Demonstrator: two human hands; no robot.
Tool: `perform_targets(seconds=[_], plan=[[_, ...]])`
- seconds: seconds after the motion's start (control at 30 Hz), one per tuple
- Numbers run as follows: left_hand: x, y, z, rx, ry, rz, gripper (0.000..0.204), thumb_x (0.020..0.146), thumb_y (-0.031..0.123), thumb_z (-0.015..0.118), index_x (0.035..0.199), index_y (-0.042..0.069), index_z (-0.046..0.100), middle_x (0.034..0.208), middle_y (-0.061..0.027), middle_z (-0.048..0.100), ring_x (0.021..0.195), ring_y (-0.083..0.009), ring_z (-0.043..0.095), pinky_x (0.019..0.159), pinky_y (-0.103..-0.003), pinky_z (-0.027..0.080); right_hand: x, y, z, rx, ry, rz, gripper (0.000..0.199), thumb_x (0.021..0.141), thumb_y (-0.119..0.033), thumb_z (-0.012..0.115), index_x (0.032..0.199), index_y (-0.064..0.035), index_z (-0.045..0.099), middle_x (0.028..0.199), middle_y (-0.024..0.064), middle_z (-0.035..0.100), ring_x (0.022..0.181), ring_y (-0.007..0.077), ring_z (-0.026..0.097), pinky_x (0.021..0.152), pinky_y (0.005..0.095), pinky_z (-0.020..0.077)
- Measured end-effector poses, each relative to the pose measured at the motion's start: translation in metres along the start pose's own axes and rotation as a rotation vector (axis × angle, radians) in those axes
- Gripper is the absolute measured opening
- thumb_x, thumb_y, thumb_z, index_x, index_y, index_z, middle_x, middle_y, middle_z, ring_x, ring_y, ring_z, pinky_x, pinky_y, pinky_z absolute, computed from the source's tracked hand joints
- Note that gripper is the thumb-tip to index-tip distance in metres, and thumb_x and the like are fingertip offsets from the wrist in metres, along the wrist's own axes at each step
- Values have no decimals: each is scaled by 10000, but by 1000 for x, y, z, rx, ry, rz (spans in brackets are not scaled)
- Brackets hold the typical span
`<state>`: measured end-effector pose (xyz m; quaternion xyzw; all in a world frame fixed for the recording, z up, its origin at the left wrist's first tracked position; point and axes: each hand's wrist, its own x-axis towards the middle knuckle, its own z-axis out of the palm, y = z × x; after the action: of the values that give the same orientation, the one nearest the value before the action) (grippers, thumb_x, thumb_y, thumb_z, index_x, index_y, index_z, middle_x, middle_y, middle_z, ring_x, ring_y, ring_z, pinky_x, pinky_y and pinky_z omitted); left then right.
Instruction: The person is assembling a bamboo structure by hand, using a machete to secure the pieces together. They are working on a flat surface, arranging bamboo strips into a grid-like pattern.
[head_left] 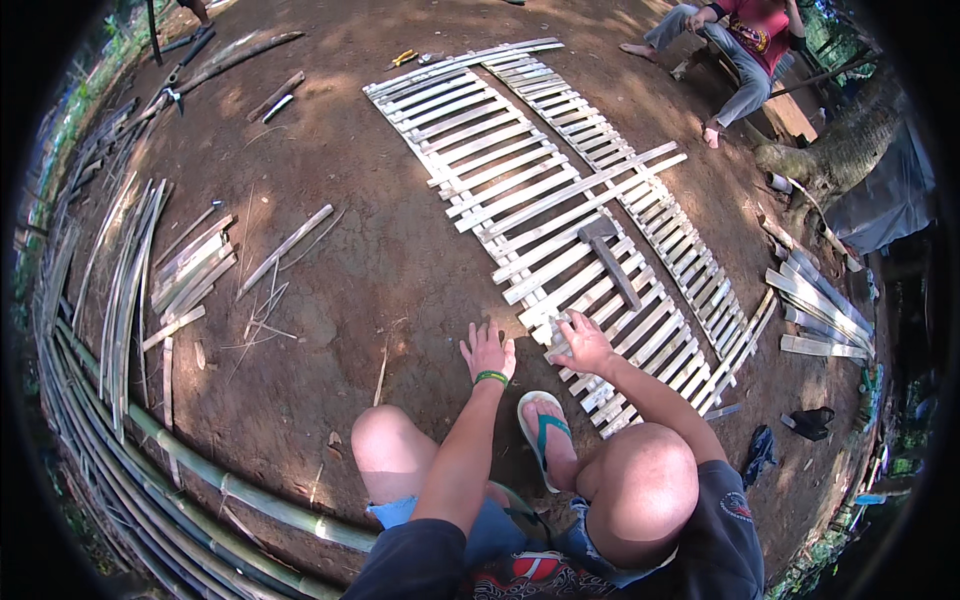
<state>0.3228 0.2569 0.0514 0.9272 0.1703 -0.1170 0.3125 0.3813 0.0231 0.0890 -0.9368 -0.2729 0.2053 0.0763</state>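
Observation:
My left hand [488, 355] hovers over bare soil with its fingers spread and nothing in them. It wears a green band at the wrist. My right hand [583, 346] is at the near left edge of a slatted bamboo panel [545, 222], fingers apart and holding nothing. Whether its fingertips touch the slat ends, I cannot tell. A hammer [619, 276] with a broad head rests on the slats just beyond my right hand. Two long bamboo strips [590, 187] lie across the panel's middle, reaching over a narrower slatted panel [692, 250] on the right.
Split bamboo pieces [192, 268] and long strips [125, 290] lie to the left, beside green bamboo poles [235, 492]. More split slats [822, 305] are piled at the right, near a tree trunk [845, 155]. Another person [745, 50] sits at the far right. Yellow-handled pliers [404, 58] lie beyond the panel.

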Motion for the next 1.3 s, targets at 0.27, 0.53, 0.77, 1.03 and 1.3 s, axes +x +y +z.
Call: perform_targets(seconds=[0.27, 0.53, 0.77, 1.03, 1.3], plan=[[43, -48, -32, -351, 257, 60, 532, 936, 181, 698, 1430, 38, 560, 1162, -146, 717, 1152, -321, 644, 1031, -407, 493, 116, 8, -6, 88, 258, 115, 924, 820, -707, 681, 1443, -46, 510, 1502, 254, 411, 1441, 420, 363, 1182, 607, 285], [102, -43, -14, -803, 171, -236, 394, 1005, 76, 620, 1389, -4, 583, 1060, -100, 742, 957, -154, 690, 917, -296, 539, 140, 52, 0, 43, 340, -202, 668, 849, -596, 723, 1136, 2, 643, 1145, 195, 578, 1201, 395, 528, 1124, 568, 353], [131, -11, 9, -878, 83, -347, 367, 1041, 110, 568, 1387, -13, 577, 1154, -126, 730, 1005, -202, 704, 900, -318, 551, 161, 69, -12, 263, 218, -267, 552, 779, -445, 835, 984, 14, 606, 1053, 189, 546, 1037, 394, 501, 961, 489, 426], [162, 32, -2, -1483, -163, -580, 812, 1050, 670, 355, 1439, -27, 507, 1429, -183, 584, 1353, -299, 531, 1114, -456, 429, 157, 62, -37, 374, 225, -224, 514, 727, -389, 874, 963, 6, 645, 1034, 176, 584, 1041, 386, 515, 972, 475, 426], [158, 41, 7, -1767, -359, -706, 864, 1007, 726, 398, 1423, -22, 517, 1376, -226, 609, 1294, -334, 586, 1104, -486, 476, 154, 57, -49, 427, 237, -188, 529, 725, -413, 868, 949, 21, 665, 1020, 171, 582, 1040, 373, 522, 963, 458, 449]])
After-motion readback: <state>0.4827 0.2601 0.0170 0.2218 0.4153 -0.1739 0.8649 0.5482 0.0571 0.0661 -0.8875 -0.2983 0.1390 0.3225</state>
